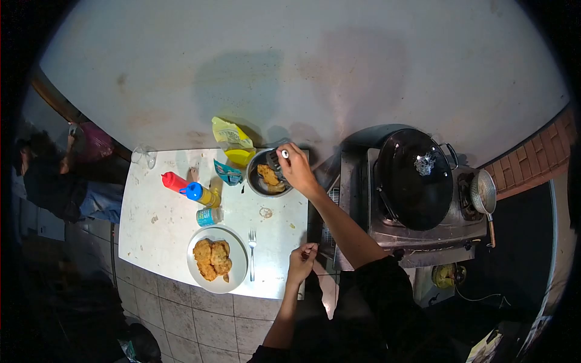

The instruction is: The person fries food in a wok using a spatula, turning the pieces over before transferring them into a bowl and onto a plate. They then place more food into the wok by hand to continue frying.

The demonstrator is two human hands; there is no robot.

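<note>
My right hand (295, 168) is closed round the handle of a dark-headed cooking utensil (274, 162), whose exact kind I cannot make out. Its head is over a round metal bowl (250, 183) with browned fried pieces (267, 175) inside. At the table's right edge, my left hand (301, 261) has its fingers curled together. Whether anything small is in them is hidden. A white plate (240, 272) of golden fried pieces (212, 259) lies left of that hand, with a fork (252, 254) beside it.
The white table (157, 224) holds a red squeeze bottle (173, 181), a blue-capped yellow bottle (203, 195), a jar (209, 216), a teal packet (228, 172) and a yellow bag (233, 136). Right stands a stove (411, 239) with a black wok (417, 187) and a strainer (483, 190). Another person (54, 181) is far left.
</note>
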